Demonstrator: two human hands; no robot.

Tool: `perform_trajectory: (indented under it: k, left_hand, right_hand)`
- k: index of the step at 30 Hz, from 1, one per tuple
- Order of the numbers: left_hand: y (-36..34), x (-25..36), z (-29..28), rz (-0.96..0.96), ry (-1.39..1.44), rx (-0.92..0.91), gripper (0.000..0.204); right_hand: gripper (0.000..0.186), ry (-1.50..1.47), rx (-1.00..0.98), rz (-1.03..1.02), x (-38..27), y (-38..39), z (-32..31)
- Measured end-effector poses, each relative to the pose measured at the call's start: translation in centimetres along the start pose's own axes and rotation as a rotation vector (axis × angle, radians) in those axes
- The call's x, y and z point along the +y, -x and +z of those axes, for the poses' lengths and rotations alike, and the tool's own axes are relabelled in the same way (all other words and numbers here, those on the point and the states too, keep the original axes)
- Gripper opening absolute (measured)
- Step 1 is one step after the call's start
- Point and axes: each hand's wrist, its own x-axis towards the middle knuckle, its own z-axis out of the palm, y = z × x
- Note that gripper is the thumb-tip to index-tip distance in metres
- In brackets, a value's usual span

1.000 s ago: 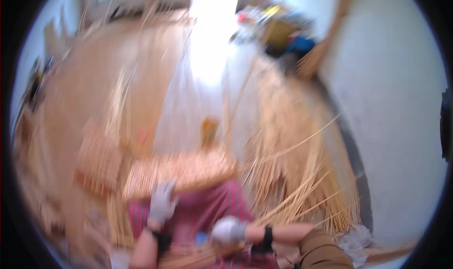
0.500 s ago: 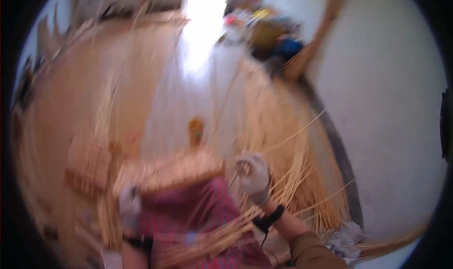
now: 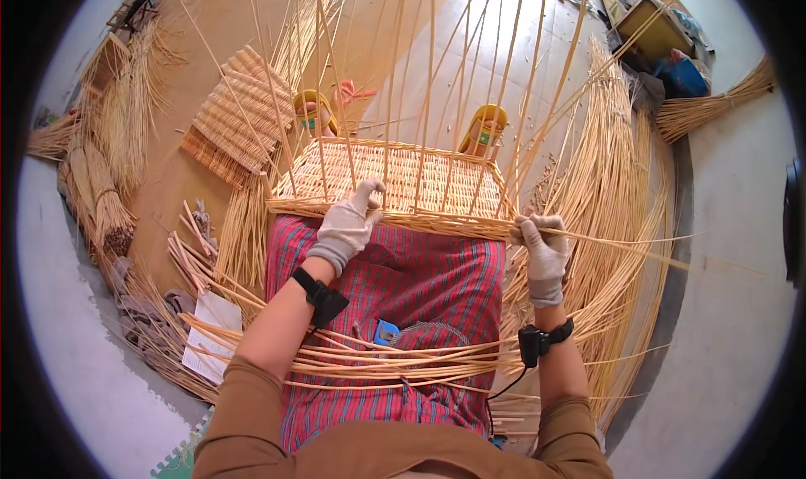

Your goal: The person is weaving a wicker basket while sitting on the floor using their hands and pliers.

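Tan floor (image 3: 189,84) spreads beneath everything. Nearest, below both grips, loose wicker rods (image 3: 369,368) cross a red checked cloth (image 3: 420,286) on the lap. Left grip (image 3: 346,227) curls at the near edge of a woven wicker panel (image 3: 403,172); whether it pinches, I cannot tell. Right grip (image 3: 544,244) pinches thin strands (image 3: 621,242) at the panel's corner. Beyond the left grip lies another woven piece (image 3: 248,105); beyond the right, a long rod pile (image 3: 604,143).

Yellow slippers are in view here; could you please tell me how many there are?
2: the left slipper is by the far left corner of the nearer woven panel, the right slipper by its far right corner. Others may be hidden.
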Motion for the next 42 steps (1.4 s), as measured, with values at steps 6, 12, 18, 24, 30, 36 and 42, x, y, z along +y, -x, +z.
perform_trajectory:
  k: [6,12,18,24,30,36,42]
  left_hand:
    - [1.4,-0.9,1.3,0.033,0.042,0.062,0.057]
    - [1.7,-0.7,1.4,0.148,-0.015,0.079,0.064]
    - [0.6,2.9,1.7,0.0,0.258,0.083,0.063]
    - [-2.3,4.2,4.7,-0.178,0.576,-0.423,0.084]
    - [-2.5,1.6,6.7,-0.012,0.539,-0.278,0.036]
    - [-2.3,2.6,9.6,-0.289,0.797,-0.033,0.013]
    - [-3.2,3.8,8.2,-0.361,0.786,0.027,0.024]
  right_hand:
    - [0.012,-0.142,0.233,-0.121,0.7,2.2,0.4]
    - [0.014,-0.019,-0.053,0.243,4.7,0.7,1.4]
    - [0.016,0.181,-0.104,0.199,5.9,-0.1,0.2]
    - [0.015,0.119,-0.066,0.232,5.4,-0.3,0.6]
    - [0.018,0.246,-0.046,0.286,3.5,-0.7,2.3]
    - [0.027,0.784,-0.307,-0.211,0.1,-5.4,8.7]
    - [0.088,1.15,-0.202,-0.347,4.8,-14.0,17.5]
